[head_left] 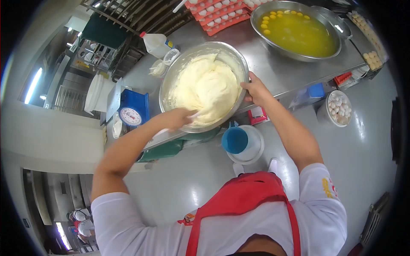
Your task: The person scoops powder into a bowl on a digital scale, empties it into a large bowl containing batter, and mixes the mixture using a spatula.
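Observation:
A large steel mixing bowl (pixel 164 100) of thick pale-yellow batter (pixel 205 87) stands at the front edge of the steel table. My left hand (pixel 177 118), slightly blurred, is closed around a white spatula (pixel 194 115) at the bowl's near-left side. The spatula's far end reaches into the batter, so its shape is hidden. On the right side, my right hand (pixel 256 90) grips the bowl's rim, thumb at the edge and fingers partly out of sight beneath. Swirled ridges mark the batter's surface.
Right of the bowl is a steel basin (pixel 299 56) of cracked eggs, with egg trays (pixel 220 17) behind. A blue scale (pixel 134 106), a jug (pixel 156 45) and small containers stand left. Below are a blue pitcher (pixel 235 141) on a lidded bucket and an eggshell bucket (pixel 333 117).

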Available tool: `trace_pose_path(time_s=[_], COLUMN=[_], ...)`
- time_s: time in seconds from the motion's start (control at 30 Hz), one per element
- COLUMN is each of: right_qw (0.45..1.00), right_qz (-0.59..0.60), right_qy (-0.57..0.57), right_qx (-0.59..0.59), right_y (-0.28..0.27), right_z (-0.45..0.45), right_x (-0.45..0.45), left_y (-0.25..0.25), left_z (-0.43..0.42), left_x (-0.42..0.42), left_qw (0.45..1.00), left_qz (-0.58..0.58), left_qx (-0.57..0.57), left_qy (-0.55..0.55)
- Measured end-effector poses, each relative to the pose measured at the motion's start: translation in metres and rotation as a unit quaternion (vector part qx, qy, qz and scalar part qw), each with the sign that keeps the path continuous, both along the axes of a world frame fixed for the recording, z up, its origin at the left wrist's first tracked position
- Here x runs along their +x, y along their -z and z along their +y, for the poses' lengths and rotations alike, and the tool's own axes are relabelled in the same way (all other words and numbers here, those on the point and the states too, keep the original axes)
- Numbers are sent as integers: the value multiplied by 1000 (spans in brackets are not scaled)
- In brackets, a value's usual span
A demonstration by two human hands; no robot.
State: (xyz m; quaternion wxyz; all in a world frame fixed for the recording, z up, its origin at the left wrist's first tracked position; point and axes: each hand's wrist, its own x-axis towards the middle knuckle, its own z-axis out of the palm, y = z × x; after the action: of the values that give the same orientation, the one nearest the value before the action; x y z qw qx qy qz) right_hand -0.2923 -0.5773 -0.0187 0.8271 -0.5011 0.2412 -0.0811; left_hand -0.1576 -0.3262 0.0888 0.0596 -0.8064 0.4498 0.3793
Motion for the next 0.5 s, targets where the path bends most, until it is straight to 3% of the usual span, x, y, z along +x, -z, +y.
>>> trace_pose_path(time_s=[0.07, 0.1, 0.17, 0.2, 0.27, 0.3, 0.33, 0.37, 0.4, 0.43, 0.47, 0.5], right_qw=[1000, 999, 995, 992, 995, 987, 974, 975, 975, 993, 999, 998], right_qz=[-1, 8, 4, -9, 1, 21, 41, 29, 31, -4, -39, -60], right_qy=[18, 45, 101, 123, 100, 161, 222, 214, 214, 115, 14, -9], right_qx=[19, -7, -12, 20, 26, 7, -13, -50, -49, -36, -22, 14], right_y=[4, 7, 1, -3, 15, 21, 22, 16, 18, 19, 22, 21], right_z=[17, 24, 43, 59, 52, 37, 22, 10, 1, -8, -10, -2], right_x=[-13, -18, -31, -36, -33, -24, -12, -4, 2, 6, 8, 7], left_y=[11, 23, 57, 51, 67, 49, 34, 34, 36, 25, 22, 17], left_z=[-37, -40, -45, -30, 13, 36, 57, 67, 76, 72, 59, 30], left_x=[-13, 0, 33, 50, 93, 88, 77, 77, 77, 65, 53, 31], left_qw=[970, 971, 890, 901, 968, 974, 946, 946, 958, 964, 983, 997], left_qz=[108, 111, 180, 179, -63, -187, -303, -303, -231, -158, -101, -32], left_qx=[-67, -65, -218, -203, -211, -131, -47, -48, -68, -88, -52, -42], left_qy=[-208, -201, -359, -339, -121, -7, 106, 108, 153, 195, 147, 65])
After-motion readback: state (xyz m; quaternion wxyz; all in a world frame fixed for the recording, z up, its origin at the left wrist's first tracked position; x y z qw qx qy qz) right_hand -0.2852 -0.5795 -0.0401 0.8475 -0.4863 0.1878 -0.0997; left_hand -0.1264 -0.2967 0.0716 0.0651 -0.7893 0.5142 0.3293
